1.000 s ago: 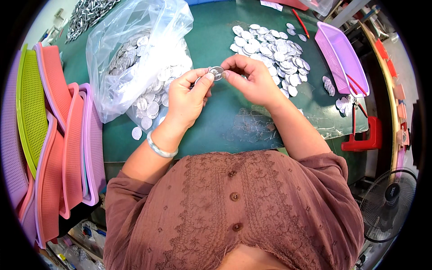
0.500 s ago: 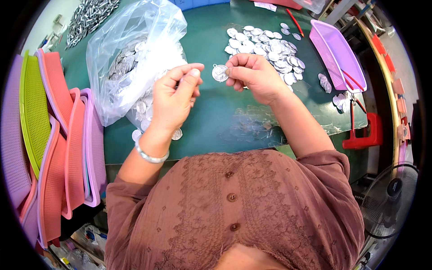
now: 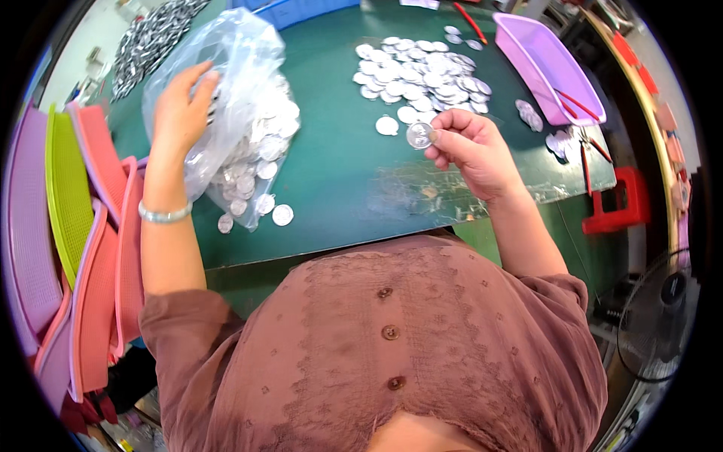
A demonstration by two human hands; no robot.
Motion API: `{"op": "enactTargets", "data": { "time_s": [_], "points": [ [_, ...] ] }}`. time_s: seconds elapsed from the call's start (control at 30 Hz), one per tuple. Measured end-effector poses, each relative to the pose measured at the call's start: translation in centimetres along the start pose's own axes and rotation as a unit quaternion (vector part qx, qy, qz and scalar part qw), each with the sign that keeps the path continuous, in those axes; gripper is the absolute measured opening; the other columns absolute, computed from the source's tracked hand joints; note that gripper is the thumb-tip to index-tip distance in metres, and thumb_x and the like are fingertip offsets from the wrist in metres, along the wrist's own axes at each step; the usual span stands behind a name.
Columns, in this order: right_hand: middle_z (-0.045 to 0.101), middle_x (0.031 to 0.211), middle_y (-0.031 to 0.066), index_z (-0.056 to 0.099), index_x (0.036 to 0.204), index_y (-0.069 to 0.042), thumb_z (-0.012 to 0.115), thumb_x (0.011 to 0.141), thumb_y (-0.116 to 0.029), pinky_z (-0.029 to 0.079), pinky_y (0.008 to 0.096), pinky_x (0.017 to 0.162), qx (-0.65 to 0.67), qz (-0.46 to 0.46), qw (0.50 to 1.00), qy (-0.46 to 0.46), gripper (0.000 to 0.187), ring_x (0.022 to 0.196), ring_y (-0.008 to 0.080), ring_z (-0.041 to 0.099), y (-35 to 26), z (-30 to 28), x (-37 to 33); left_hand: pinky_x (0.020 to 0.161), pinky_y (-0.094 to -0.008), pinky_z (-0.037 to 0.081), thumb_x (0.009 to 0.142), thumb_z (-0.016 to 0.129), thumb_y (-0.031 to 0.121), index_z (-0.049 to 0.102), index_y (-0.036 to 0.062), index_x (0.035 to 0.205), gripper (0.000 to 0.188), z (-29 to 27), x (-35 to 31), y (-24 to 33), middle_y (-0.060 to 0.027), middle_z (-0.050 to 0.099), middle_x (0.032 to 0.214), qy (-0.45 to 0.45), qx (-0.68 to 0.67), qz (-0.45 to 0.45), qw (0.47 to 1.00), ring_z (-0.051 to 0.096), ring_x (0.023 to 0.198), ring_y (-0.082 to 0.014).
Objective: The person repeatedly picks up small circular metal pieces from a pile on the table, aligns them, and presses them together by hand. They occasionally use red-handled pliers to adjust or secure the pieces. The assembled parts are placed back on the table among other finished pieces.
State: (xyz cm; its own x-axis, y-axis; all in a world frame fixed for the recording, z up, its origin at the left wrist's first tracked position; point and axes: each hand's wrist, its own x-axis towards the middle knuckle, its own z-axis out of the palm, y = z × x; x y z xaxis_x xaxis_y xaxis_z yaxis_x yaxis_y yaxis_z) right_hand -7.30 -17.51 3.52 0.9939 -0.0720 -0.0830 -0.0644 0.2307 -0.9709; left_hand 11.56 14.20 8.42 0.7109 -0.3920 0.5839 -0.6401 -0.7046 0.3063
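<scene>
Pinched between thumb and fingers of my right hand (image 3: 473,151) is a round silver medal (image 3: 419,136), held over the green table. My left hand (image 3: 181,113) is at the left side of a clear plastic bag (image 3: 252,45), its thumb and fingers apart. Many silver medals (image 3: 275,120) fill the bag and spill from its near end. A loose medal (image 3: 282,215) lies beside the bag. Beyond my right hand spreads a pile of silver medals (image 3: 425,75), with a single medal (image 3: 386,126) at its near edge.
A purple basket (image 3: 520,56) stands at the right, with red-handled pliers (image 3: 586,154) and small medal stacks (image 3: 529,114) near it. Pink, purple and green baskets (image 3: 71,196) are stacked at the left. Metal parts (image 3: 154,41) and a blue bin (image 3: 301,10) sit at the back.
My left hand has moved left, away from my right hand, to the plastic bag. My right hand has shifted right and slightly nearer, still holding the medal. The view has shifted a little.
</scene>
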Motion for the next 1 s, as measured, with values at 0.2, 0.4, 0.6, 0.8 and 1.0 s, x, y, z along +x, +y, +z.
{"op": "enactTargets", "data": {
  "time_s": [0.2, 0.4, 0.6, 0.8, 1.0],
  "points": [
    [0.060, 0.079, 0.0018, 0.057, 0.087, 0.000, 0.055, 0.080, -0.003, 0.044, 0.0217, 0.059, -0.053, -0.177, 0.982, 0.044, 0.008, 0.067, 0.0083, 0.055, 1.6, -0.1, -2.1, 0.060, -0.0183, 0.041, 0.080, 0.060, 0.008, 0.062, 0.0029, 0.098, 0.018, 3.1, -4.1, 12.4, 0.0007, 0.057, 0.078, -0.033, -0.343, -0.038, 0.938, 0.049, 0.066, -0.0042],
    [0.057, 0.072, 0.0095, 0.058, 0.083, -0.002, 0.062, 0.068, 0.004, 0.044, 0.0291, 0.055, -0.373, -0.438, 0.809, 0.119, 0.016, 0.063, 0.0214, 0.055, 2.0, -0.8, -2.8, 0.060, -0.0193, 0.045, 0.083, 0.057, 0.008, 0.056, -0.0021, 0.105, 0.024, 7.9, -7.4, 19.0, -0.0013, 0.058, 0.080, -0.238, -0.595, -0.184, 0.745, 0.053, 0.068, -0.0060],
    [0.057, 0.074, 0.0092, 0.057, 0.081, -0.001, 0.064, 0.062, 0.005, 0.045, 0.0312, 0.055, -0.449, -0.516, 0.717, 0.134, 0.021, 0.063, 0.0246, 0.054, 2.7, -1.6, -3.1, 0.065, -0.0210, 0.047, 0.083, 0.056, 0.006, 0.057, -0.0026, 0.105, 0.023, 9.1, -7.8, 19.5, -0.0051, 0.061, 0.085, -0.241, -0.622, -0.172, 0.725, 0.056, 0.072, -0.0081],
    [0.056, 0.076, 0.0091, 0.056, 0.082, -0.001, 0.064, 0.061, 0.005, 0.045, 0.0314, 0.055, -0.459, -0.530, 0.700, 0.137, 0.022, 0.063, 0.0244, 0.054, 3.3, -1.9, -2.9, 0.068, -0.0238, 0.049, 0.084, 0.053, 0.003, 0.057, -0.0021, 0.105, 0.022, 9.8, -8.1, 19.4, -0.0076, 0.061, 0.088, -0.237, -0.619, -0.155, 0.732, 0.059, 0.075, -0.0119],
    [0.056, 0.075, 0.0090, 0.056, 0.081, -0.001, 0.063, 0.062, 0.004, 0.044, 0.0313, 0.055, -0.456, -0.521, 0.708, 0.139, 0.020, 0.063, 0.0245, 0.054, 3.3, -1.9, -2.9, 0.067, -0.0224, 0.049, 0.083, 0.055, 0.003, 0.058, -0.0020, 0.104, 0.021, 10.0, -8.3, 19.8, -0.0056, 0.061, 0.084, -0.215, -0.574, -0.141, 0.778, 0.058, 0.074, -0.0101]
  ]
}}
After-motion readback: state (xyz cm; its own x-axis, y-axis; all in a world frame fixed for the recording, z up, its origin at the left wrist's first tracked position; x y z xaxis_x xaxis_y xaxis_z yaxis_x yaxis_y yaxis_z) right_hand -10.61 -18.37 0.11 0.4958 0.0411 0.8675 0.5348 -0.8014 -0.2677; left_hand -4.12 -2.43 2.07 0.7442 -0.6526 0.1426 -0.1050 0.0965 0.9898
